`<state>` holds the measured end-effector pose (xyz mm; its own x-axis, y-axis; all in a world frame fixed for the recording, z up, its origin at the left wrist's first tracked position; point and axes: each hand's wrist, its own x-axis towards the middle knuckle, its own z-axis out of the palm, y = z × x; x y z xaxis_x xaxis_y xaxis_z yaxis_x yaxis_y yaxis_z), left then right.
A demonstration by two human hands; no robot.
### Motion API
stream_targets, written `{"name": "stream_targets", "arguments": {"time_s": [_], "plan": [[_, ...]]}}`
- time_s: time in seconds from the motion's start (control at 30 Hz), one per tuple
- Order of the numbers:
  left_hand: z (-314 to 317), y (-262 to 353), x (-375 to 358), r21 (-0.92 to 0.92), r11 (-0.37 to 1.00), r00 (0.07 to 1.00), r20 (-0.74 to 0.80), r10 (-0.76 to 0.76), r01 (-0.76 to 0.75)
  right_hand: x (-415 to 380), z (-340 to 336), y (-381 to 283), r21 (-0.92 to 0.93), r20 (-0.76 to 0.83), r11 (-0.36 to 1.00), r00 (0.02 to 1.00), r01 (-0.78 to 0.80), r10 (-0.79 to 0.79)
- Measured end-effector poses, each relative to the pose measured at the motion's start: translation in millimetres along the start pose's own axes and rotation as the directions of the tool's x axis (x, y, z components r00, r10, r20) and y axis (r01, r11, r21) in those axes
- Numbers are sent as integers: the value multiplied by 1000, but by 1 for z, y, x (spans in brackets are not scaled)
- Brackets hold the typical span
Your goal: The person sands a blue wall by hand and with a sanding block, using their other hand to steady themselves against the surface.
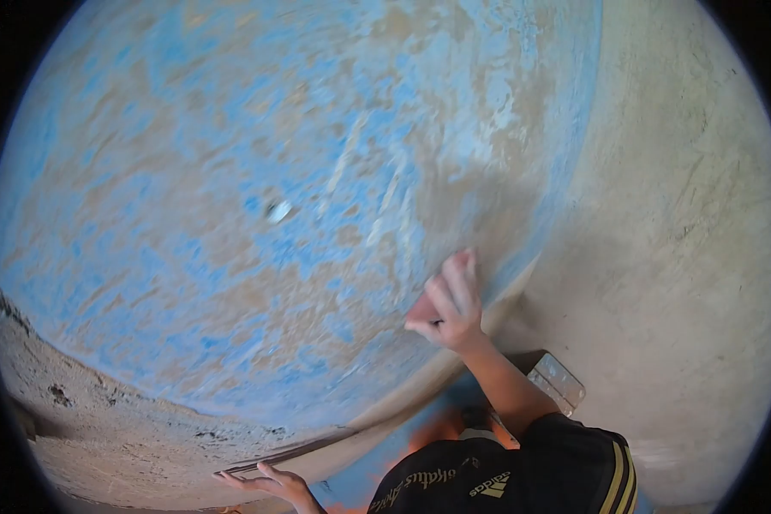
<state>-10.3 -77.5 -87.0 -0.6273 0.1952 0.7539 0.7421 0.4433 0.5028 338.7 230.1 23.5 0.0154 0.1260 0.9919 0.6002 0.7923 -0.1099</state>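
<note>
In the head view, grips a reddish pad in the curled fingers of the right hand, over the mottled blue surface, near its lower right edge. Extends the left hand, with fingers straight and thumb apart, just beside a dark strip; cannot tell whether touching it.

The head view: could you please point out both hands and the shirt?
Right hand (456, 307), head view: its back.
Left hand (280, 485), head view: its middle.
Shirt (531, 467), head view: its plain black part.
</note>
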Motion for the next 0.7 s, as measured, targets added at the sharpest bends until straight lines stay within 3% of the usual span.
{"name": "stream_targets", "arguments": {"time_s": [0.07,0.1,0.13,0.23,0.3,0.37,0.4,0.5,0.53,0.6,0.63,0.67,0.7], "plan": [[5,22,-6,-6,1000,999,-32,13,-14,9,-6,29,-65,-37,998,999,9,-11],[9,38,-10,-4,1000,999,-45,24,-24,12,-5,63,-15,-174,968,954,-251,244],[14,53,-14,-5,999,998,-63,32,-32,18,-6,84,67,-293,875,828,-480,477],[25,97,-19,-39,985,979,-122,162,-168,45,-18,110,-63,-159,998,987,-12,2],[28,135,-11,-17,964,953,-159,258,-264,81,-36,116,-43,35,930,931,365,-364],[28,164,1,26,934,919,-171,355,-356,108,-46,147,-36,20,927,928,374,-373],[28,172,7,54,919,905,-162,394,-391,132,-47,180,-43,-98,980,976,193,-196],[28,204,21,135,872,855,-172,488,-471,165,-55,198,16,-146,993,983,118,-114],[28,214,27,146,848,828,-184,530,-510,163,-54,188,47,-76,953,952,300,-296],[31,223,38,154,789,762,-204,615,-595,171,-59,189,116,-80,927,934,357,-349],[33,232,44,151,761,730,-217,648,-631,176,-61,190,150,-81,911,923,384,-376],[34,242,50,150,729,696,-223,683,-668,190,-62,214,150,-162,942,948,299,-275],[33,251,56,149,698,664,-225,714,-700,189,-61,217,151,-154,943,950,295,-273]]}}
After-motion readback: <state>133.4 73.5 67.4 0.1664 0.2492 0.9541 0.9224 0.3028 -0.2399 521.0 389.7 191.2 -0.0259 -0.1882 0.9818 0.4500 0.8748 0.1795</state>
